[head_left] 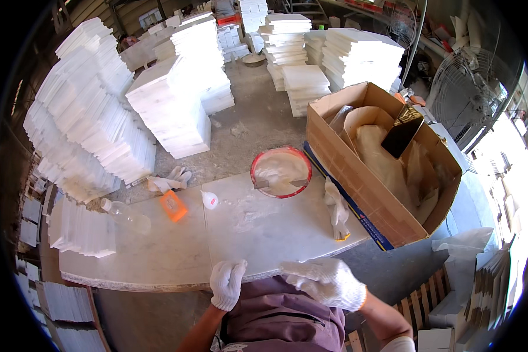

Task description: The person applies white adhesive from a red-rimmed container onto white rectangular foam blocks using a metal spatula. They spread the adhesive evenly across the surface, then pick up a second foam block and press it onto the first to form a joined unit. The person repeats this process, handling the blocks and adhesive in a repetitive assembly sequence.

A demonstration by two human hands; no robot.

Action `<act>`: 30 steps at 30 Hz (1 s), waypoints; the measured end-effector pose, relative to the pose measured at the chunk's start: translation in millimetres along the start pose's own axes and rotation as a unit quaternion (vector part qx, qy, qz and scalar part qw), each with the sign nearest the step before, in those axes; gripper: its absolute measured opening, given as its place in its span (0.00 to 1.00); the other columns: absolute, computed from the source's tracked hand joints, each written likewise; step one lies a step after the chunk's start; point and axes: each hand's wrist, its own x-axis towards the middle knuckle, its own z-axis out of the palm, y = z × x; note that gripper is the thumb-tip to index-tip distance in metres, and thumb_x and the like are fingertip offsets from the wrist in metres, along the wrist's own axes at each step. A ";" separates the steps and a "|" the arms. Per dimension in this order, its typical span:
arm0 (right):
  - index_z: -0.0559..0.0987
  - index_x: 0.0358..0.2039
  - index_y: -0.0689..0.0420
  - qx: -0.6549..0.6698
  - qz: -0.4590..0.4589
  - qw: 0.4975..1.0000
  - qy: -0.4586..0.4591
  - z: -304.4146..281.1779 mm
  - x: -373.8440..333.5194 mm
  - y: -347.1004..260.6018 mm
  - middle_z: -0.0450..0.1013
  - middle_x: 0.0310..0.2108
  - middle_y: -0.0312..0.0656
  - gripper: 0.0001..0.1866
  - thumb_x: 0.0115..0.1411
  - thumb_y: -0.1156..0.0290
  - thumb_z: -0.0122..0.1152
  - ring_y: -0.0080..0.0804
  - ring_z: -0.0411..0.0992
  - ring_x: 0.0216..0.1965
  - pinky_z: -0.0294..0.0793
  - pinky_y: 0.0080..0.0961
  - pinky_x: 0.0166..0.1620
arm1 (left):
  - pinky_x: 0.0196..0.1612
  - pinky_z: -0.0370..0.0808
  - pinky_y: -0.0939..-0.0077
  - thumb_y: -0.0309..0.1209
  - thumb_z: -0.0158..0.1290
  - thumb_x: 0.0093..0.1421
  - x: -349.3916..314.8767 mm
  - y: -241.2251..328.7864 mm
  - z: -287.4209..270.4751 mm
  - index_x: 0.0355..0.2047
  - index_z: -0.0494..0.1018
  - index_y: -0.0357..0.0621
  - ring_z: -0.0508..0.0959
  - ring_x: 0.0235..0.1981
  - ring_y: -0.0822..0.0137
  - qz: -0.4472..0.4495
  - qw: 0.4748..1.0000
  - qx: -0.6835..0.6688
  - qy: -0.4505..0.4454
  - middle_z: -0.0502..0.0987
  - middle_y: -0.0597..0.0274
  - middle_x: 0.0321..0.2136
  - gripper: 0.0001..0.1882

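Observation:
White knitted gloves cover both my hands at the near edge of the worktable (176,258). My left hand (227,285) is closed, its fingers curled together, and nothing shows in it. To its right, my right hand (325,283) points its stretched fingers left, apart from the left hand; its lower fingers are partly hidden. Beyond them sits a red-rimmed bowl (281,167) of pale paste, with flat metal blades at its rim. A spare white glove (337,210) lies right of the bowl. Left of it are a small white bottle (210,200) and an orange box (173,206).
Tall stacks of white tiles (173,111) crowd the left and the back. A clear plastic bottle (127,217) lies near a smaller stack (81,227). At right stands an open cardboard box (358,170) holding plastic bags and a dark phone (402,136). A large fan (472,94) stands behind.

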 end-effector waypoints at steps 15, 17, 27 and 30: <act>0.76 0.57 0.59 -0.064 0.051 0.981 0.174 -237.5 228.2 112.7 0.80 0.43 0.52 0.19 0.68 0.66 0.58 0.40 0.79 0.42 0.77 0.30 0.47 | 0.45 0.75 0.63 0.27 0.56 0.64 209.3 94.2 52.7 0.47 0.76 0.39 0.80 0.42 0.58 0.028 0.971 -0.139 -0.190 0.81 0.53 0.41 0.12; 0.76 0.57 0.57 -0.102 0.026 0.975 0.198 -242.6 255.7 149.4 0.79 0.44 0.51 0.19 0.67 0.65 0.58 0.42 0.79 0.43 0.77 0.31 0.47 | 0.48 0.75 0.64 0.30 0.58 0.64 251.4 94.2 63.5 0.51 0.73 0.40 0.80 0.45 0.58 -0.052 0.966 -0.107 -0.228 0.78 0.51 0.44 0.16; 0.67 0.64 0.60 -0.204 0.203 0.953 0.095 -266.0 364.0 228.4 0.73 0.54 0.61 0.36 0.62 0.50 0.56 0.58 0.71 0.56 0.69 0.42 0.59 | 0.53 0.74 0.61 0.51 0.56 0.56 459.9 64.5 160.3 0.56 0.71 0.42 0.79 0.49 0.50 -0.135 0.963 0.019 -0.233 0.77 0.47 0.49 0.33; 0.64 0.65 0.62 -0.199 0.230 0.948 0.092 -270.5 383.4 258.7 0.73 0.54 0.62 0.40 0.61 0.47 0.55 0.58 0.71 0.56 0.69 0.43 0.59 | 0.52 0.73 0.63 0.54 0.57 0.54 489.2 54.4 174.2 0.56 0.70 0.37 0.78 0.48 0.51 -0.184 0.954 -0.011 -0.236 0.78 0.46 0.47 0.38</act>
